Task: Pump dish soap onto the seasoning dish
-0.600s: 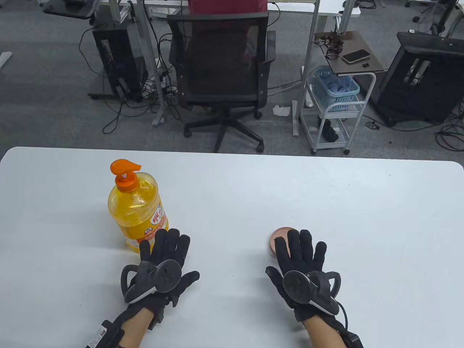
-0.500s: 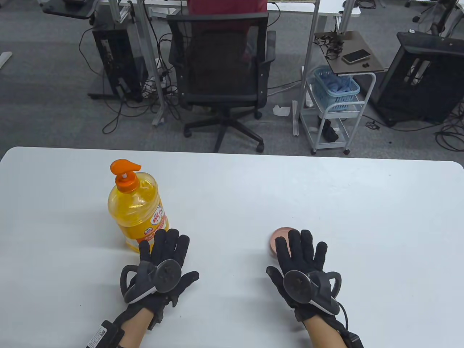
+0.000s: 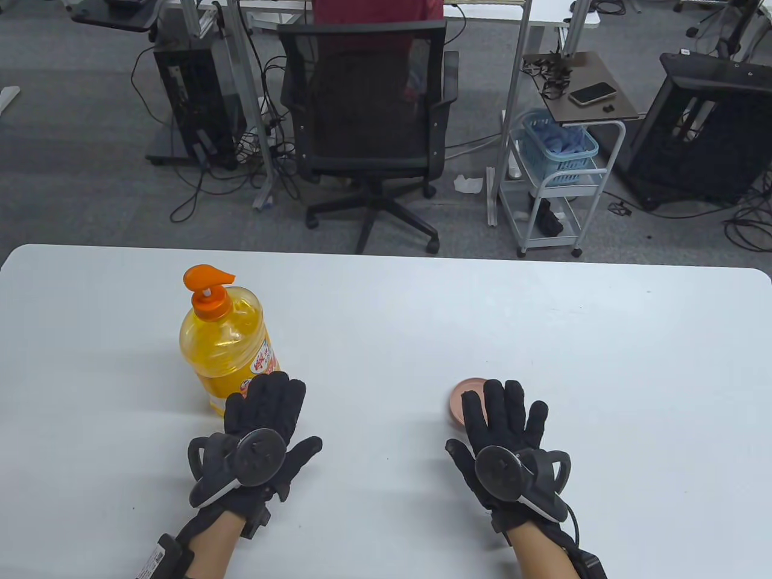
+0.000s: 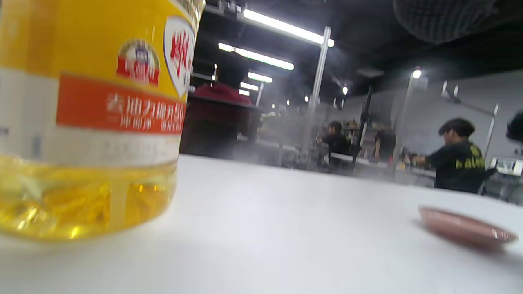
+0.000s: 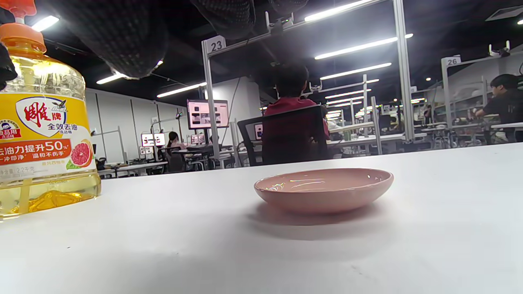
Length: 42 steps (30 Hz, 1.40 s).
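By my left hand [image 3: 256, 422] I note a soap bottle [image 3: 226, 347] of clear, glossy yellow plastic, with a shiny printed label [image 5: 43, 134] and an opaque orange plastic pump [image 3: 206, 288]. Ahead of my right hand [image 3: 503, 431], the pink dish [image 5: 324, 188] looks glazed and smooth. Both gloves are black matt knit cloth. The white table [image 3: 543, 338] is smooth, low-sheen.

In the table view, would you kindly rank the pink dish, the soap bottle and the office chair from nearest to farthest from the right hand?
From the right hand:
1. Pink dish, just beyond the fingertips, partly hidden under them.
2. Soap bottle, far across the table on the left side, by the left hand.
3. Office chair, off the table, on the floor beyond its far edge.
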Each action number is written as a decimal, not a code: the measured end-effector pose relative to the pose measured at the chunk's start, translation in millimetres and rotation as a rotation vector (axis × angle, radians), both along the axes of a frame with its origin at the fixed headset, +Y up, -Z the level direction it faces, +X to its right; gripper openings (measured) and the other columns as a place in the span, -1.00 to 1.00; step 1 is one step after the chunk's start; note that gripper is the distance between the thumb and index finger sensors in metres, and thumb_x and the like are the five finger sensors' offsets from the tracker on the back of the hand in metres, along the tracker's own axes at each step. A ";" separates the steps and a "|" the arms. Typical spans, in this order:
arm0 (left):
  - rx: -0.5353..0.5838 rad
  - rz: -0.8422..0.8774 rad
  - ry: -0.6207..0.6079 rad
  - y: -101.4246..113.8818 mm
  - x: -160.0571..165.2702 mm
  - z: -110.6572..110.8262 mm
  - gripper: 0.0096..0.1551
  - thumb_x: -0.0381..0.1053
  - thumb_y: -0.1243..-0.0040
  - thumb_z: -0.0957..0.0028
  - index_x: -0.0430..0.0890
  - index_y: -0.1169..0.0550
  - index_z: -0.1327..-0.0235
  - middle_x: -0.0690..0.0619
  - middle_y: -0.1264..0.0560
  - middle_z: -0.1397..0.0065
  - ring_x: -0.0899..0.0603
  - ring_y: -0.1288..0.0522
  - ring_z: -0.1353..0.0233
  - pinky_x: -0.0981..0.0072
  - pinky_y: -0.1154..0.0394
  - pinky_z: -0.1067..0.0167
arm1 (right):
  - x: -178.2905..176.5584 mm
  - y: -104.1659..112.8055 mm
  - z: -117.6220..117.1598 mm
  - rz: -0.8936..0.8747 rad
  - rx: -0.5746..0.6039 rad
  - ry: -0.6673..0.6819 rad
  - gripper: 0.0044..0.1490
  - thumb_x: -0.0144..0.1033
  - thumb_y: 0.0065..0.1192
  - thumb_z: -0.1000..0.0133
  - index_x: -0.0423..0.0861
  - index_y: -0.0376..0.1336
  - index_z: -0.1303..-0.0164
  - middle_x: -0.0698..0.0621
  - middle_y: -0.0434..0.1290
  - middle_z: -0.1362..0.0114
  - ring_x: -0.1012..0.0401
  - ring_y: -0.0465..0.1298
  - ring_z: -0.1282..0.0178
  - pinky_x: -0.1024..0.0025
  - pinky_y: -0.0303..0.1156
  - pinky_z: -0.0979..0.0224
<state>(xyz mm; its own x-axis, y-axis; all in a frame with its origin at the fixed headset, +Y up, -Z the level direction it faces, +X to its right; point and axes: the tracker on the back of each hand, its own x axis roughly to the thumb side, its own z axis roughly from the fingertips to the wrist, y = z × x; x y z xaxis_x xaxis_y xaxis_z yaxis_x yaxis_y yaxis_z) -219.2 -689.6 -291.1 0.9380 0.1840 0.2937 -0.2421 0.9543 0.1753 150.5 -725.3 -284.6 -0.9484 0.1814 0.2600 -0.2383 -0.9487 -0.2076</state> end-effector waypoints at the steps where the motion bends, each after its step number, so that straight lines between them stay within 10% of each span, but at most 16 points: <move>1: 0.042 0.026 0.007 7.5 -3.7 1.1 -0.02 0.44 -0.09 0.07 0.10 -0.12 -0.58 -0.01 -0.06 -0.75 -0.26 -0.08 -0.74 -0.44 -0.07 -0.52 | 0.6 0.4 0.1 -0.004 0.001 -0.002 0.02 0.13 0.16 -0.22 -0.15 -0.10 -0.73 -0.31 -0.26 -0.74 -0.21 -0.42 -0.64 -0.44 -0.45 -0.44; 15: 0.106 0.273 0.255 74.8 -62.9 -24.3 -0.04 0.44 -0.11 0.03 0.08 -0.16 -0.58 -0.03 -0.15 -0.74 -0.28 -0.17 -0.71 -0.42 -0.17 -0.49 | 6.9 3.4 -0.4 -0.046 0.009 -0.015 0.02 0.13 0.16 -0.22 -0.15 -0.10 -0.73 -0.31 -0.25 -0.74 -0.22 -0.39 -0.64 -0.44 -0.45 -0.44; 31: 0.062 0.409 0.518 93.6 -89.8 -74.7 -0.03 0.43 -0.15 0.02 0.03 -0.17 -0.57 -0.05 -0.24 -0.65 -0.30 -0.26 -0.64 -0.36 -0.24 -0.46 | 15.5 4.0 -1.0 -0.088 0.019 -0.034 0.02 0.12 0.17 -0.22 -0.17 -0.09 -0.72 -0.32 -0.24 -0.74 -0.22 -0.38 -0.64 -0.44 -0.44 -0.44; 42: -0.121 0.392 0.488 88.0 -95.5 -122.8 0.09 0.41 -0.27 0.04 0.04 -0.04 -0.60 -0.01 -0.16 -0.71 -0.28 -0.15 -0.72 -0.41 -0.16 -0.50 | 19.5 2.8 -3.1 -0.097 0.004 -0.047 0.02 0.11 0.17 -0.22 -0.17 -0.08 -0.72 -0.32 -0.23 -0.74 -0.22 -0.38 -0.64 -0.44 -0.44 -0.44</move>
<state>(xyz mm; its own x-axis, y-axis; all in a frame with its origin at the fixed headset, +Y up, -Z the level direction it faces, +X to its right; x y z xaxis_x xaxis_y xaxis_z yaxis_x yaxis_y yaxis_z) -314.7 -601.5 -413.9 0.8150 0.5455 -0.1953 -0.4966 0.8313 0.2499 170.0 -722.5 -287.7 -0.9377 0.2716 0.2169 -0.3187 -0.9209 -0.2246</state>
